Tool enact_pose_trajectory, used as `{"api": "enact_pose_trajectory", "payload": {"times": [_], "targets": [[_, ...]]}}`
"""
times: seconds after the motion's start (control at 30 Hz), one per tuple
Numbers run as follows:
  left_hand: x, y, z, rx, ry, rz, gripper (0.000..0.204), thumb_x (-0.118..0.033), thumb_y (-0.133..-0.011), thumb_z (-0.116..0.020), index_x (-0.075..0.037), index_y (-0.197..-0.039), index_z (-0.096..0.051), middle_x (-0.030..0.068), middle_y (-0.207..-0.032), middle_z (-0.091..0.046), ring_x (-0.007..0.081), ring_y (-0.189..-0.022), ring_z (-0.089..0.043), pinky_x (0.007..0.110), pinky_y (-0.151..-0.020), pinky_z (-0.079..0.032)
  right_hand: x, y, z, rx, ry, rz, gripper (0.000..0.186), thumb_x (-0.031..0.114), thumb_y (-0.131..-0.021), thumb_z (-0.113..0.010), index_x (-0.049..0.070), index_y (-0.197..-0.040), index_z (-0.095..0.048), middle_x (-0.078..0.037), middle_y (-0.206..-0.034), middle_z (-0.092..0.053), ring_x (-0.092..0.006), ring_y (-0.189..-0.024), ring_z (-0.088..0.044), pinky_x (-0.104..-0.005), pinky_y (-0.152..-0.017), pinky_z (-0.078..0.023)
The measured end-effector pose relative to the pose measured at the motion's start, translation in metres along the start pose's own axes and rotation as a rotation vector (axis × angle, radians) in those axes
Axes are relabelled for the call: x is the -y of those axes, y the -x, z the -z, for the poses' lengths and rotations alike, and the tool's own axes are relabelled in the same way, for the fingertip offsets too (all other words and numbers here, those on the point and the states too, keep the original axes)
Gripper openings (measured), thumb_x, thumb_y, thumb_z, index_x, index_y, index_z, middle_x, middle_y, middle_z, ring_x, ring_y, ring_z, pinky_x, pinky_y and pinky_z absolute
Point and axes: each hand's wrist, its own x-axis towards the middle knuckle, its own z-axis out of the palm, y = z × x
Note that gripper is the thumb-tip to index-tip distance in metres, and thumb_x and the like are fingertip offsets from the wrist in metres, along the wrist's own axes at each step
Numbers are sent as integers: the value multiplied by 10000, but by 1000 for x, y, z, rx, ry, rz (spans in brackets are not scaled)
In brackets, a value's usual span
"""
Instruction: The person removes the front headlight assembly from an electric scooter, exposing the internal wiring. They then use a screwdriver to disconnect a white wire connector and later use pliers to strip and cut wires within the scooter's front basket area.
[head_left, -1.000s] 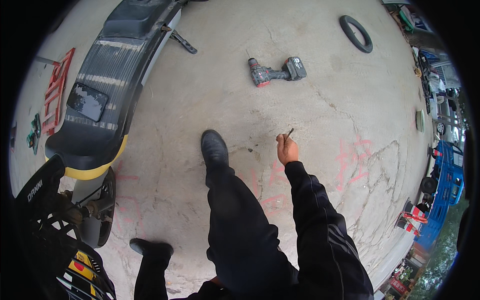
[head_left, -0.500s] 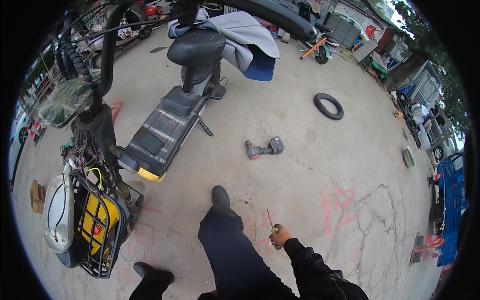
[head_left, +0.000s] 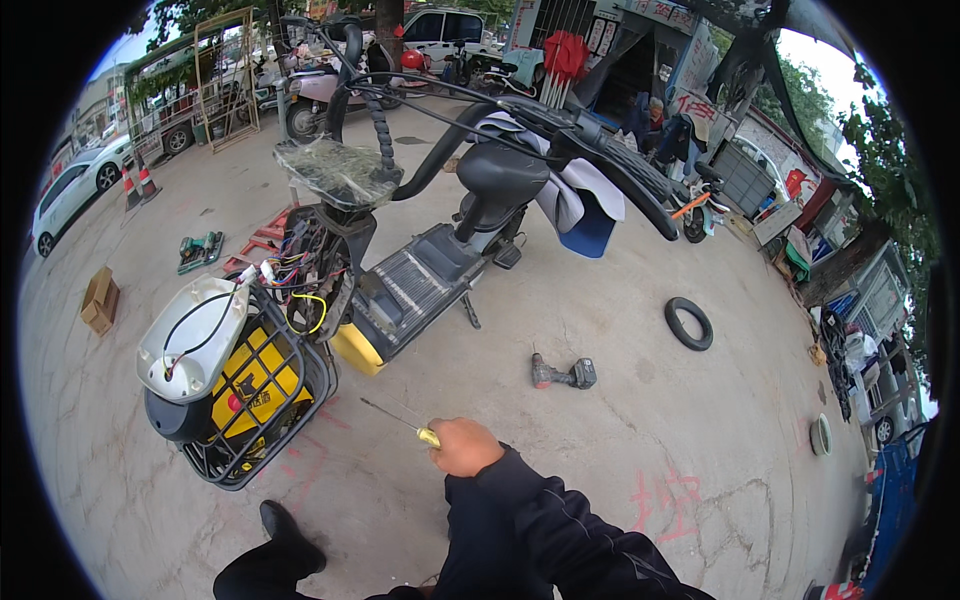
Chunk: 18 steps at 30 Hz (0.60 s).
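My right hand [head_left: 466, 447] is closed around the yellow handle of a screwdriver [head_left: 428, 438], whose long thin shaft points left toward the scooter's front. My left hand is out of view. Just ahead stands an electric scooter [head_left: 425, 290] with its front opened up. Loose coloured wires [head_left: 312, 262] hang out below the handlebars, one of them bright yellow. A white plastic front panel [head_left: 195, 335] with a black cable lies against the black wire basket [head_left: 318, 385], which holds something yellow. The screwdriver tip is apart from the scooter.
A cordless drill [head_left: 563, 373] lies on the concrete right of the scooter, with a black tyre [head_left: 689, 324] beyond it. Farther left are a cardboard box [head_left: 100, 300], a green tool case [head_left: 200, 252] and a red metal stand [head_left: 262, 240]. A person [head_left: 650, 118] sits at the back.
My right hand has moved left and forward with the screwdriver, whose shaft has swung from pointing ahead to pointing left. The view has lifted and turned left, showing more of the yard behind.
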Motion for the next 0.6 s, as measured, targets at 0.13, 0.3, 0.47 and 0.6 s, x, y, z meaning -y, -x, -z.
{"api": "enact_pose_trajectory", "payload": {"times": [0.13,0.3,0.47,0.6], "targets": [[9,-23,40,10,66,16,382,-377,-946,-708,-49,-1135,-757,156,-1025,-780,286,-892,-742,378,-815,-582,31,-63,-88,391,86,103,202,121,-825,-662,-23,-953,-719,-236,-939,-742,-430,-933,-720,-531,-763,-573],[27,-51,90,37,177,59,368,-355,-941,-717,-47,-1138,-752,154,-1017,-780,282,-883,-744,376,-806,-586,32,-109,-164,880,89,269,244,147,-848,-661,-24,-1020,-691,-251,-1005,-719,-452,-1013,-685,-557,-855,-542],[30,-62,116,104,207,88,355,-333,-936,-726,-44,-1141,-747,153,-1009,-779,277,-874,-746,375,-797,-589,18,-147,-172,838,-35,185,222,100,-788,-677,-38,-958,-715,-249,-1038,-729,-444,-1055,-684,-538,-878,-543],[25,-62,118,157,178,90,345,-316,-932,-733,-42,-1143,-743,152,-1003,-779,274,-867,-747,374,-789,-592,3,-175,-174,849,41,100,275,113,-773,-676,-34,-994,-745,-276,-1046,-739,-454,-1043,-701,-518,-861,-565]]}}
